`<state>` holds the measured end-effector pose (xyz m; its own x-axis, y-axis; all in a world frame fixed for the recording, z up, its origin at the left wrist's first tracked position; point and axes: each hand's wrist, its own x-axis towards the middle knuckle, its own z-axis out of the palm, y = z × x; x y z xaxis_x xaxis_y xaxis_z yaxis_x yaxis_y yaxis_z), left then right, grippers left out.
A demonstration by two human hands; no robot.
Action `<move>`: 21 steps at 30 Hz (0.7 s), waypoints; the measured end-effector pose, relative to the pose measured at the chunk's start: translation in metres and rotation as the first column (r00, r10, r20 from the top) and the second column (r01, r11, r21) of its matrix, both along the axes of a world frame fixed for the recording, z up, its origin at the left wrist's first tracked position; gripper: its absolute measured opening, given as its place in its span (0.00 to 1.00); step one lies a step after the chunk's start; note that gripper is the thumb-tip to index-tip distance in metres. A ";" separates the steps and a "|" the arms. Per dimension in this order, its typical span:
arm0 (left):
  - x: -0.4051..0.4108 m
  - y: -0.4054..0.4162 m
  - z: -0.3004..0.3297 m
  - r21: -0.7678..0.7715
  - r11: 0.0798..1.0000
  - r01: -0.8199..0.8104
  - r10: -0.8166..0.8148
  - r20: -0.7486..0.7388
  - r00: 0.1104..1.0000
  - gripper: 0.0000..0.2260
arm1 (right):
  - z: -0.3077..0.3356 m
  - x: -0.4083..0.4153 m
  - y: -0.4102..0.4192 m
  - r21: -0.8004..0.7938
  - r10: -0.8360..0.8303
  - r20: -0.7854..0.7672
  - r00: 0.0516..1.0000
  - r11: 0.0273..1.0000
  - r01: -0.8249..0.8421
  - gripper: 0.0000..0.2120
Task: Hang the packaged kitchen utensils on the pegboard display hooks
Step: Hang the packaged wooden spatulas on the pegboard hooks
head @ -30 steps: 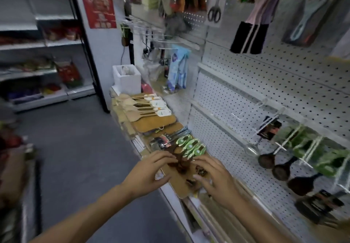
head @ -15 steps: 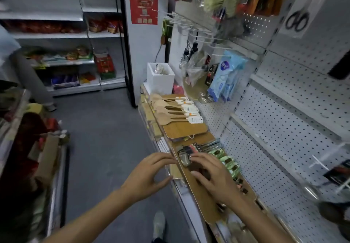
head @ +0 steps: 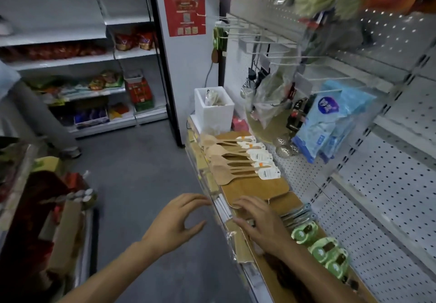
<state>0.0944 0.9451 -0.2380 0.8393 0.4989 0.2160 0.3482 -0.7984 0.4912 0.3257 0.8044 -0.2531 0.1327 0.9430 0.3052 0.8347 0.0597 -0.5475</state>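
While the left hand [head: 175,224] hovers off the shelf edge with loosely curved fingers grasping nothing, the right hand [head: 259,222] lies palm-down with spread fingers on a flat wooden board [head: 257,186], gripping nothing. Pale wooden spatulas [head: 232,161] with white card tags lie on the shelf beyond; green-carded utensil packs [head: 323,248] lie beside the perforated white pegboard [head: 389,184] and its wire hooks [head: 259,40].

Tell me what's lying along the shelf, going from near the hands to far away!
Green-labelled packaged utensils → right hand → flat brown wooden cutting boards → pale wooden spatulas with white tags → white foam box.
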 end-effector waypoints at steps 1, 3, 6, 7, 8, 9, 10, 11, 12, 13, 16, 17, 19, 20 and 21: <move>0.006 0.016 0.000 -0.011 1.000 -0.007 0.007 -0.003 1.000 0.17 | 0.000 0.006 0.017 0.009 0.003 0.003 1.000 1.000 -0.003 0.17; 0.015 0.036 0.001 -0.031 0.999 -0.019 0.020 0.014 1.000 0.17 | 0.004 0.013 0.038 0.016 -0.006 0.012 1.000 1.000 0.006 0.17; 0.031 0.070 0.000 -0.051 0.999 0.018 -0.017 0.014 1.000 0.17 | 0.007 0.021 0.071 0.037 -0.016 0.018 1.000 0.999 0.015 0.16; 0.037 0.082 0.000 -0.056 0.998 0.038 -0.037 0.014 0.999 0.17 | 0.007 0.024 0.081 0.038 -0.023 0.019 1.000 0.999 0.022 0.16; 0.043 0.095 -0.001 -0.064 0.996 0.058 -0.057 0.016 0.998 0.17 | 0.006 0.026 0.090 0.033 -0.036 0.022 0.999 0.999 0.035 0.16; 0.049 0.108 -0.002 -0.072 0.994 0.079 -0.078 0.021 0.997 0.17 | 0.004 0.029 0.100 0.025 -0.051 0.027 0.998 0.998 0.051 0.17; 0.055 0.121 -0.003 -0.078 0.992 0.104 -0.102 0.026 0.994 0.17 | 0.003 0.031 0.109 0.014 -0.070 0.030 0.997 0.998 0.069 0.18; 0.061 0.134 -0.005 -0.079 0.988 0.130 -0.128 0.034 0.991 0.17 | 0.001 0.032 0.119 0.003 -0.090 0.034 0.995 0.996 0.090 0.18; 0.067 0.150 -0.007 -0.076 0.984 0.160 -0.158 0.043 0.987 0.17 | 0.000 0.034 0.129 -0.006 -0.111 0.042 0.993 0.994 0.112 0.19; 0.073 0.166 -0.009 -0.072 0.979 0.192 -0.189 0.048 0.981 0.17 | -0.001 0.035 0.139 -0.017 -0.131 0.052 0.990 0.991 0.132 0.20; 0.091 0.216 -0.015 -0.051 0.958 0.283 -0.280 0.065 0.958 0.17 | -0.003 0.032 0.171 -0.052 -0.204 0.077 0.976 0.977 0.208 0.22; 0.096 0.233 -0.016 -0.047 0.947 0.318 -0.315 0.068 0.947 0.17 | -0.004 0.030 0.181 -0.062 -0.238 0.079 0.968 0.968 0.243 0.23; 0.106 0.266 -0.017 -0.037 0.920 0.390 -0.387 0.069 0.919 0.18 | -0.004 0.025 0.202 -0.078 -0.309 0.080 0.948 0.946 0.315 0.23; 0.110 0.282 -0.016 -0.034 0.904 0.426 -0.423 0.067 0.904 0.19 | -0.004 0.021 0.211 -0.081 -0.344 0.079 0.936 0.933 0.350 0.24; 0.115 0.298 -0.016 -0.031 0.890 0.456 -0.453 0.064 0.889 0.19 | -0.003 0.018 0.221 -0.081 -0.376 0.075 0.923 0.921 0.382 0.24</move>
